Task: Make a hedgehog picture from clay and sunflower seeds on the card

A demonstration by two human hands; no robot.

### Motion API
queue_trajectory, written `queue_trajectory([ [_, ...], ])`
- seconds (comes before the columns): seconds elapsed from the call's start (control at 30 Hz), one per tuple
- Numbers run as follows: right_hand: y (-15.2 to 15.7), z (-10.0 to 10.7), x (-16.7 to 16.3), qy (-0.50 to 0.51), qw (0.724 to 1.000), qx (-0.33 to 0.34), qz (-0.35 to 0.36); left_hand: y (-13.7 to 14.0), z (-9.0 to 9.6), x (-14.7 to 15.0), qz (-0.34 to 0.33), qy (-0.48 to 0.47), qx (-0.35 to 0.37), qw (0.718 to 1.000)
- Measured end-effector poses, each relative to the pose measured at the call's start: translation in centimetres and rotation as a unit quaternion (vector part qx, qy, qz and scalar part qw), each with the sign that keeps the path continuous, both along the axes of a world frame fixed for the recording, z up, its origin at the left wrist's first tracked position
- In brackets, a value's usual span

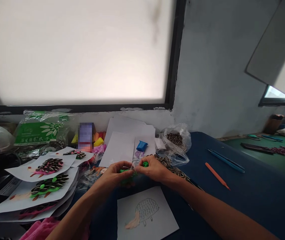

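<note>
My left hand (117, 173) is closed round a lump of green modelling clay (127, 180), which seems to sit in clear plastic wrap. Close beside it, my right hand (154, 168) pinches a smaller piece of green clay (145, 164). A bit of clear film shows between the fingertips of both hands. Below them on the dark blue table lies a white sheet with a hedgehog drawing (147, 208); its face part is covered in peach clay (132, 222), while the body shows only pencil lines.
At left are stacked papers with seed-covered clay hedgehogs (48, 166) and a green seed bag (37, 130). Behind my hands stand white sheets (119, 146) and a blue packet (141, 145). A plastic bag of seeds (175, 138), an orange pen (217, 176) and blue pens (226, 160) lie right.
</note>
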State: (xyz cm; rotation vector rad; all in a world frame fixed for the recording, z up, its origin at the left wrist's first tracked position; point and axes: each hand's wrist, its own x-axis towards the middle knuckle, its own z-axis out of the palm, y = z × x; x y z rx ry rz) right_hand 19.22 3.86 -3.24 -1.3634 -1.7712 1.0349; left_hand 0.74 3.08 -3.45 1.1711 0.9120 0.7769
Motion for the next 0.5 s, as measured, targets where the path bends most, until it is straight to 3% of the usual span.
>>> queue_trajectory([
  [0.2,-0.06,0.12,0.12,0.037,0.998,-0.030,0.036,0.01,-0.42,0.16,-0.051,0.005,0.038,0.998],
  [0.37,-0.32,0.75,0.07,0.069,0.994,-0.068,0.052,0.37,-0.35,-0.07,0.010,-0.004,0.048,0.999],
  [0.5,-0.52,0.91,-0.19,0.074,0.996,-0.040,0.025,0.48,-0.19,-0.09,0.040,-0.025,0.037,0.998],
])
